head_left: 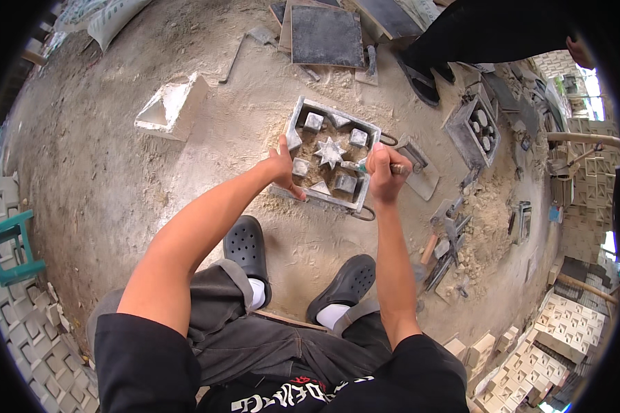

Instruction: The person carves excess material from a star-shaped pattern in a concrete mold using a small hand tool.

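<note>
In front of my feet lies a rectangular grey metal mould (pixel 332 202) with loop handles on its right side. Inside it stand a star-shaped core (pixel 330 152), several square blocks and triangular pieces, with sandy material between them. My left hand (pixel 281 169) grips the mould's near left corner, thumb and fingers spread along its walls. Over the right wall, my right hand (pixel 387 172) is closed round a slim tool (pixel 355 166) with a dark handle. The tool points left toward the star; its exact kind is hard to make out.
A hollow whitish block (pixel 173 108) lies at the left. Another mould (pixel 472 132) with round cores sits at the right, near a standing person's shoe (pixel 420 79). Dark square boards (pixel 326 36) lie beyond. Metal tools (pixel 448 241), a green stool (pixel 14 248) and stacked patterned blocks (pixel 530 378) surround me.
</note>
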A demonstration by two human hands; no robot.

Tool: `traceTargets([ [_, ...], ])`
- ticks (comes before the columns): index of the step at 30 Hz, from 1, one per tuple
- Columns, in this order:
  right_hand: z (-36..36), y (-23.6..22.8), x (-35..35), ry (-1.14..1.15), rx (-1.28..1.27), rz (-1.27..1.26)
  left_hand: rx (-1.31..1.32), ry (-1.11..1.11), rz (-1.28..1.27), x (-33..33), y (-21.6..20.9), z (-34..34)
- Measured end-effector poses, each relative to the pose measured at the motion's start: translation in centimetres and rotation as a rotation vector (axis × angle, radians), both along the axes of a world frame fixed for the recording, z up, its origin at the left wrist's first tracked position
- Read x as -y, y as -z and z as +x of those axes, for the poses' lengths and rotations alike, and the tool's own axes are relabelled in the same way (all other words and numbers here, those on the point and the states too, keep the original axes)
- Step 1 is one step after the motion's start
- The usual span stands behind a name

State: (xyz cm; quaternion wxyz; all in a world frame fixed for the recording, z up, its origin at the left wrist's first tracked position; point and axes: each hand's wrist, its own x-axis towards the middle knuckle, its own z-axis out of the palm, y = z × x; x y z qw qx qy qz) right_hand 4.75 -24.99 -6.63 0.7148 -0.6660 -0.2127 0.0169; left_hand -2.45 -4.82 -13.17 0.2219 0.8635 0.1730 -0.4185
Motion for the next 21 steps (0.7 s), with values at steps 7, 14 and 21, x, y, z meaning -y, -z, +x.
traceTargets([
  [7,-0.2,1.8,-0.3,-0.040,-0.047,-0.060,0.052,-0.080,-0.047,-0.4,1.2,-0.8],
  [14,0.3,3.4,0.4,-0.028,0.032,-0.043,0.021,-0.044,-0.050,0.4,0.1,0.1],
  [21,-0.7,-1.3,-0.7,0.294,-0.113,0.088,0.061,-0.052,-0.037,-0.5,0.8,-0.7],
])
